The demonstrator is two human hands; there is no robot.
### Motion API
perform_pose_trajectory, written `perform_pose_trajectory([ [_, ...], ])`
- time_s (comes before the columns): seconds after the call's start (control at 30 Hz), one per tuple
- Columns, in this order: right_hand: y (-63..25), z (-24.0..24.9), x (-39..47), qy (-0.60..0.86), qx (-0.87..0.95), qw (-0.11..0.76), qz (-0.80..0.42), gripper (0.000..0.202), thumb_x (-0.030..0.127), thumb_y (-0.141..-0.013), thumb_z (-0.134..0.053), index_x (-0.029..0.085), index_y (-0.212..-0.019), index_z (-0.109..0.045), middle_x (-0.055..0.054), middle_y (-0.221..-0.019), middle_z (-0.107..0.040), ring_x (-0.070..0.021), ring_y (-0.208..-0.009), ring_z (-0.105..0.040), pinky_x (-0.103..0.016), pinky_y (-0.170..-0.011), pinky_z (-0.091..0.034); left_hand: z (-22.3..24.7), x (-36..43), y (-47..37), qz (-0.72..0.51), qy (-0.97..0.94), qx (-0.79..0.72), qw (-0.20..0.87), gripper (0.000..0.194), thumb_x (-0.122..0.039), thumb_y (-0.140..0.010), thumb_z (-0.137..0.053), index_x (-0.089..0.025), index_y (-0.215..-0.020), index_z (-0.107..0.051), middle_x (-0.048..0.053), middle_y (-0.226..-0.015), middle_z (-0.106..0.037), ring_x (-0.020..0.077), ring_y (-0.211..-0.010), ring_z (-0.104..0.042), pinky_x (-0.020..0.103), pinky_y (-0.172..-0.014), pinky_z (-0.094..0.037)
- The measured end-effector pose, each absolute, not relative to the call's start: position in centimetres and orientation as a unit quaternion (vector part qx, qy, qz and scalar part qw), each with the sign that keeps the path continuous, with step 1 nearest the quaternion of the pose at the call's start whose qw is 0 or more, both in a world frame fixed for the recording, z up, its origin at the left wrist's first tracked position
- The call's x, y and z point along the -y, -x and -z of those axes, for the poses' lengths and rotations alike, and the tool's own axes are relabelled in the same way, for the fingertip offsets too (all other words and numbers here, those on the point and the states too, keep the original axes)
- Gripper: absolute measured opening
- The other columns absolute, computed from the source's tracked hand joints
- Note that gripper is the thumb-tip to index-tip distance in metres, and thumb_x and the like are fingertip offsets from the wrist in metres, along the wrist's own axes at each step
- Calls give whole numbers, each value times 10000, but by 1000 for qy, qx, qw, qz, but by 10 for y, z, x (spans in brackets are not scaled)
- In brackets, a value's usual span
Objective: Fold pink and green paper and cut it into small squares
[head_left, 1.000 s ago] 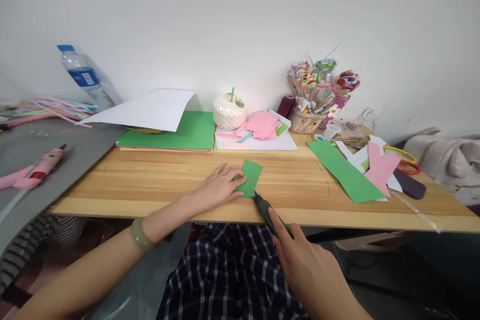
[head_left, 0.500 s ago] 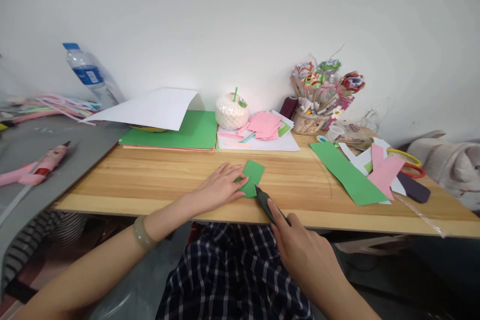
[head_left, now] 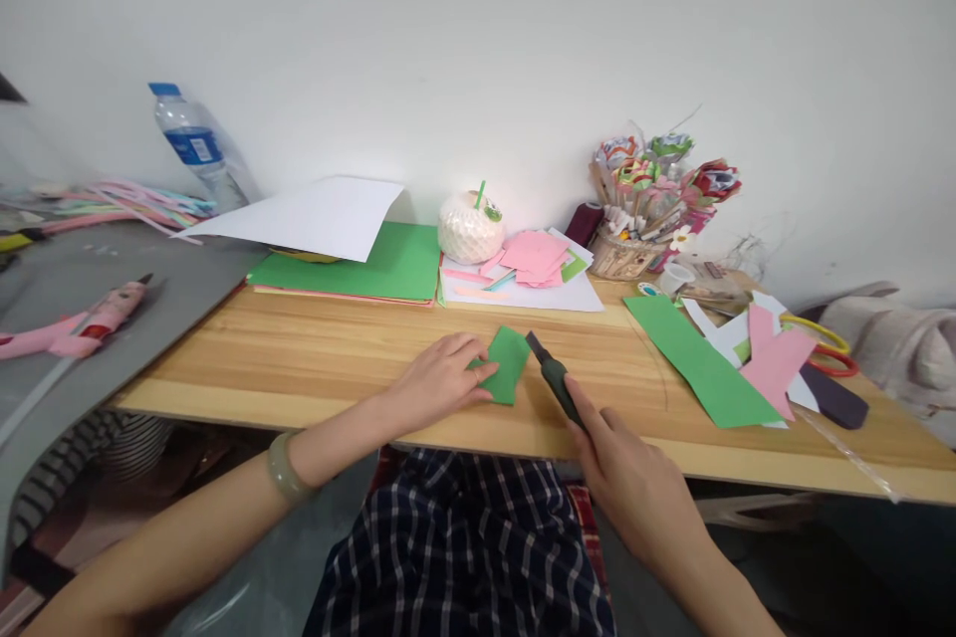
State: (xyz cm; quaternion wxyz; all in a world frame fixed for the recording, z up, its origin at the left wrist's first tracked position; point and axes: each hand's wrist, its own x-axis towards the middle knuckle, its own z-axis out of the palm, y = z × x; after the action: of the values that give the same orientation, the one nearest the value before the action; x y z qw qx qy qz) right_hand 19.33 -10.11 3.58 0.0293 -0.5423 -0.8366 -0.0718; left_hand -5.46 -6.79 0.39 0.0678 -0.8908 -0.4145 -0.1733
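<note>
On the wooden table, near its front edge, lies a small piece of green paper [head_left: 511,365]. My left hand [head_left: 448,370] rests flat on its left side, fingers stretched out and pressing it to the wood. A utility knife [head_left: 557,380] with a dark green handle and grey blade is gripped in my right hand [head_left: 634,478]. Its blade tip points away from me, just right of the paper and apart from it.
A green paper strip [head_left: 698,358] and pink offcuts [head_left: 777,358] lie at right. Behind stand a white round ornament [head_left: 471,229] and a basket of paper flowers [head_left: 627,254]. At left are a pink glue gun [head_left: 112,312] and a water bottle [head_left: 195,147].
The knife has moved off the green paper to its right and lifted slightly, its blade showing more. My left hand still holds the paper down. The view has shifted a little.
</note>
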Motion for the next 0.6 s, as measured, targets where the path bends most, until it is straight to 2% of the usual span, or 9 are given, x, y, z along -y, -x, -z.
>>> perform_pose_trajectory([
  [0.07, -204, -35, 103, 541, 837, 64, 43, 462, 245, -923, -299, 180, -1381, -308, -44, -803, -621, -177, -606, -627, -263, -472, -439, -9, 71, 56, 174, 899, 397, 63, 388, -462, -883, -453, -150, -1040, -623, 97, -962, -604, 226, -961, -540, 349, -829, -455],
  [0.17, -218, -33, 107, 539, 836, 101, 5, 462, 285, -928, -276, 218, -1384, -317, -54, -845, -646, -187, -650, -643, -280, -525, -479, -17, 72, 58, 138, 916, 374, 41, 514, -562, -834, -465, -132, -1079, -604, 110, -1011, -602, 231, -938, -562, 325, -784, -476],
  [0.23, -225, -33, 111, 532, 840, 109, -15, 459, 299, -920, -295, 265, -1376, -334, -41, -856, -659, -180, -647, -647, -271, -531, -485, -23, 71, 57, 106, 921, 372, 37, 477, -513, -857, -477, -129, -1122, -578, 116, -1050, -601, 232, -961, -567, 319, -793, -474],
  [0.33, -230, -36, 117, 525, 842, 114, -40, 462, 287, -906, -317, 305, -1367, -346, -26, -877, -672, -175, -647, -653, -265, -538, -491, -30, 66, 56, 68, 926, 368, 40, 361, -363, -918, -432, -140, -1185, -528, 105, -1001, -633, 219, -918, -599, 304, -755, -478],
  [0.43, -230, -38, 123, 526, 839, 124, -63, 471, 265, -898, -313, 307, -1365, -350, -26, -883, -678, -180, -652, -658, -276, -547, -502, -34, 60, 59, 59, 925, 374, 26, 370, -325, -929, -404, -173, -1262, -456, 73, -905, -665, 198, -818, -631, 273, -683, -480],
  [0.6, -227, -34, 129, 519, 840, 127, -93, 479, 258, -896, -324, 309, -1372, -338, -30, -911, -682, -188, -697, -668, -285, -572, -519, -32, 50, 70, 108, 917, 384, 2, 373, -275, -934, -395, -222, -1302, -420, 39, -924, -688, 169, -753, -642, 244, -659, -466],
])
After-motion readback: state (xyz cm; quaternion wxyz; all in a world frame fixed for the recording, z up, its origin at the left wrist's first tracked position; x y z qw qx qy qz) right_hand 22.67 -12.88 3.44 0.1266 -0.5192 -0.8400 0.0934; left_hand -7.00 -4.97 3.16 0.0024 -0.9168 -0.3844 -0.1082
